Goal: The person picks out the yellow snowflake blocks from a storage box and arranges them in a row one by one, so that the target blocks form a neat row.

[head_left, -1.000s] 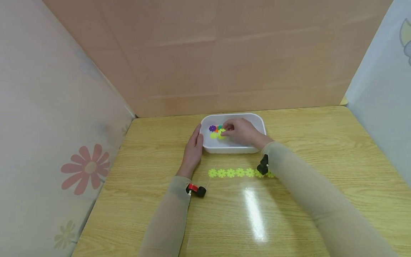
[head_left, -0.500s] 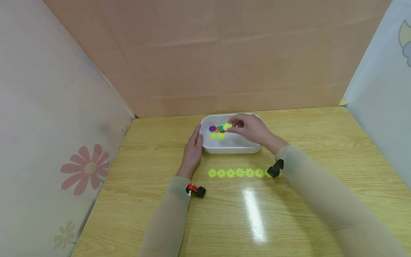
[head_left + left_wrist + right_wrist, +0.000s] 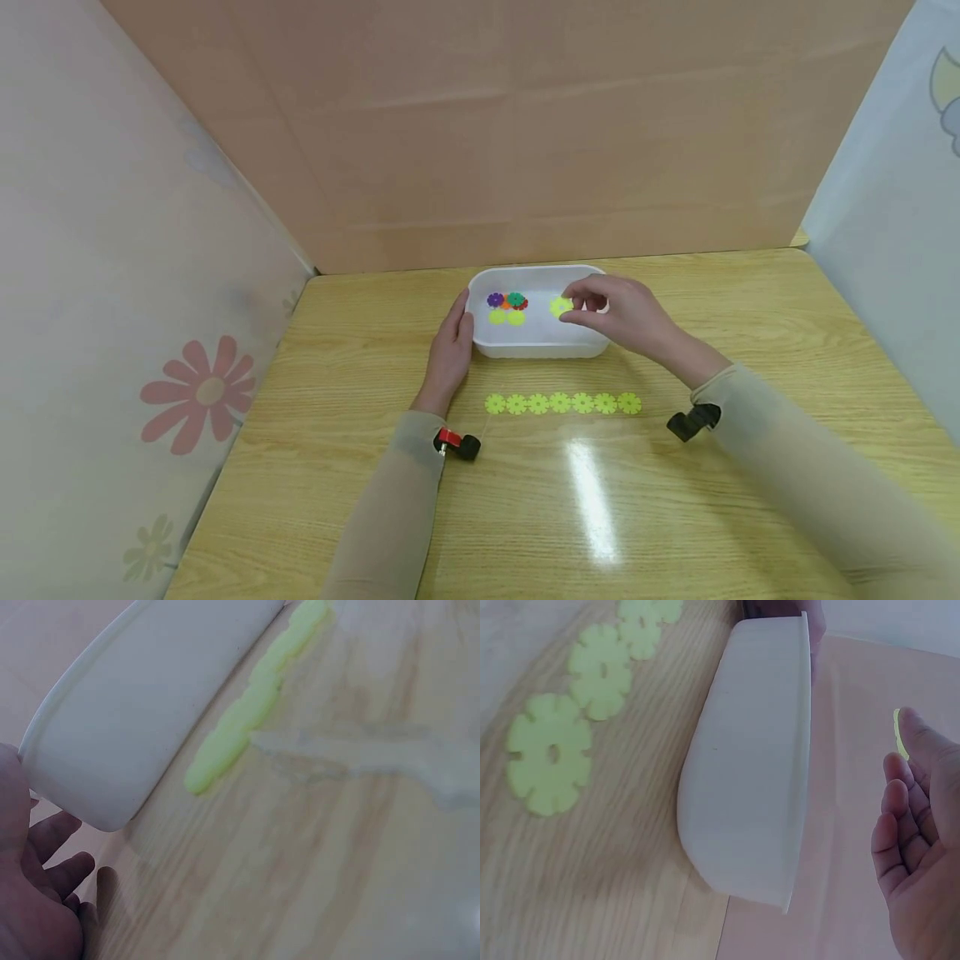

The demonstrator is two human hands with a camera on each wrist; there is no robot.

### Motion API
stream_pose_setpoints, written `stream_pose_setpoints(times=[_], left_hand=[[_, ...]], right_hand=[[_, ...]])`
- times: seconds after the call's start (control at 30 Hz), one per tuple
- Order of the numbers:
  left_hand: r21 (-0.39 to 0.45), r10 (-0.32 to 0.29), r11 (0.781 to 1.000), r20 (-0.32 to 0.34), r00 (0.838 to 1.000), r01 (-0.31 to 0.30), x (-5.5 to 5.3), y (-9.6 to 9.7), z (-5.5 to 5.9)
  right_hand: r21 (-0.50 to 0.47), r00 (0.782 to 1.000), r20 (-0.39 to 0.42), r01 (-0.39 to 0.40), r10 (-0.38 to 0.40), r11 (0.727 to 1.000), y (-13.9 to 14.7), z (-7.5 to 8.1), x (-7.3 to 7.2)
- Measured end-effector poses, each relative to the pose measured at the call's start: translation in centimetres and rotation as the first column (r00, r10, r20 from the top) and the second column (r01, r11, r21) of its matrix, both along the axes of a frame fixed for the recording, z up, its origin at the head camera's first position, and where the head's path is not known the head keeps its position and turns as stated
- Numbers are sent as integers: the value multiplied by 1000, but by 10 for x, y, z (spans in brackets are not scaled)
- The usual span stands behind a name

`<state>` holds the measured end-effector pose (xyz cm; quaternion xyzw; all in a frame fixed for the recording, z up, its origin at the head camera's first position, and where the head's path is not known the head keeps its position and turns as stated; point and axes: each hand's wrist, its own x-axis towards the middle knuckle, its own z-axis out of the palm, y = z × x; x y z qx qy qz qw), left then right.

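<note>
My right hand [image 3: 628, 312] pinches a yellow-green snowflake disc [image 3: 560, 307] between thumb and fingertips over the right part of the white plastic tray [image 3: 540, 352]. In the right wrist view the same disc [image 3: 900, 733] shows edge-on by the thumb. My left hand [image 3: 452, 350] rests against the tray's left end, fingers extended along its outer wall. Inside the tray, at left, lie a purple disc [image 3: 495, 300], a green disc [image 3: 515, 298] partly covering red and orange ones, and two yellow-green discs [image 3: 516, 317].
A straight row of several yellow-green discs [image 3: 560, 403] lies on the wooden table [image 3: 525, 517] in front of the tray. A tan panel [image 3: 510, 167] stands behind the table, with pale printed walls [image 3: 75, 250] at both sides.
My right hand has lifted the yellow-green disc away from the other pieces and moved it right across the tray. The row's right end is uncovered. My left hand has stayed put.
</note>
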<state>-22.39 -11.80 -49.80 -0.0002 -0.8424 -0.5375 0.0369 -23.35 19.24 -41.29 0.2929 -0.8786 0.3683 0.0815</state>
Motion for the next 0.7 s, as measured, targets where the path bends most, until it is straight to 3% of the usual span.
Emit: stream_pose_setpoints(times=[0.37, 0.7], left_hand=[[9, -1, 1000, 3, 1000, 1, 2, 0, 2], [10, 1, 1000, 0, 1000, -1, 1, 0, 1]], right_hand=[[36, 994, -107, -7, 10, 999, 31, -6, 32], [72, 992, -121, 44, -35, 996, 62, -16, 57]])
